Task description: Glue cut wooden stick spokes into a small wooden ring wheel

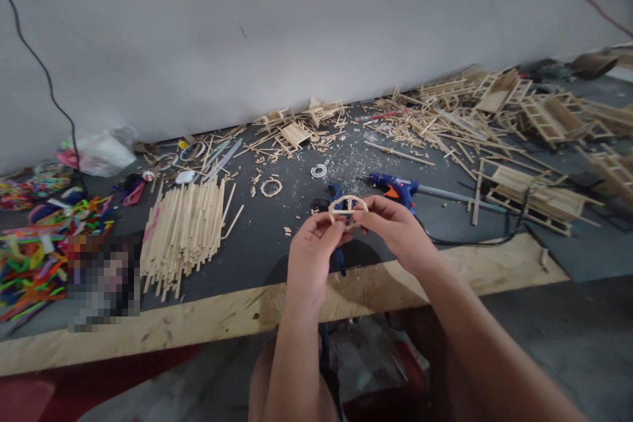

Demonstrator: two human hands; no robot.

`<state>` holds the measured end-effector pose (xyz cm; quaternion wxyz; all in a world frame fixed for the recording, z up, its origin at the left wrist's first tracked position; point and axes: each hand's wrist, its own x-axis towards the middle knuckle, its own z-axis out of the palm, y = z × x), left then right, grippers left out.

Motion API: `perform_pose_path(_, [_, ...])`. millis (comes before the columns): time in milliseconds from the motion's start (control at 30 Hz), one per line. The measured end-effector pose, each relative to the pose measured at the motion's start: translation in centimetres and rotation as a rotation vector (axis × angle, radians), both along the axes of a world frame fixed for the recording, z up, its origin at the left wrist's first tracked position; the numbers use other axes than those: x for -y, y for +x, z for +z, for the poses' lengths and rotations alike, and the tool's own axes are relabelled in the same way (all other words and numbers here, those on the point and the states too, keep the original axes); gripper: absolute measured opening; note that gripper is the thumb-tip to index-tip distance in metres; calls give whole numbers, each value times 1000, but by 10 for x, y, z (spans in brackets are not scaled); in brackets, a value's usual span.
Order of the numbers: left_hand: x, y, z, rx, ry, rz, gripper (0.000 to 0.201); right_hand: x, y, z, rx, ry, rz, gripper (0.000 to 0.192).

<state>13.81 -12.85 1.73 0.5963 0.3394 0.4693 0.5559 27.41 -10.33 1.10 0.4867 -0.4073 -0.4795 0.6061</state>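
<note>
Between my two hands, above the table's front edge, is a small round wooden-stick ring (348,201) with a crosspiece inside it. My left hand (316,242) pinches its lower left side with thumb and fingers. On the right side, the fingers of my right hand (390,224) are closed on the same ring. Fingers hide part of its lower rim. Just behind my hands lies a blue glue gun (393,186) with an orange trigger. A blue clamp-like tool (339,258) sits partly hidden below the ring. Another stick ring (271,188) and a white notched disc (318,171) lie farther back.
A pile of thin wooden sticks (185,231) lies left, beside colourful pipe cleaners (32,257). Several small stick-built models (537,194) and loose sticks crowd the right. A black cord (475,243) curves near my right forearm. The table has a bare wooden front edge (222,320).
</note>
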Motion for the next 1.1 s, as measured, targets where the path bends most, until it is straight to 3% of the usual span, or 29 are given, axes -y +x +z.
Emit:
perform_pose_path(167, [-2, -9, 2, -216, 27, 114, 30, -3, 5, -8, 116, 38, 25, 17])
perform_pose_path(400, [-3, -17, 11, -549, 100, -34, 24, -2, 10, -11, 262, 94, 108, 18])
perform_pose_path(533, [-5, -17, 7, -647, 119, -17, 24, -2, 9, -12, 323, 105, 104, 18])
perform_pose_path(633, [-5, -18, 4, -666, 132, 17, 23, -2, 8, -14, 315, 105, 97, 20])
perform_pose_path(833, [-4, -19, 0, -637, 78, 34, 25, -1, 6, -16, 187, 162, 69, 41])
perform_pose_path(1100, [-8, -21, -1, -536, -23, 20, 26, -3, 6, -21, 128, 300, 20, 39])
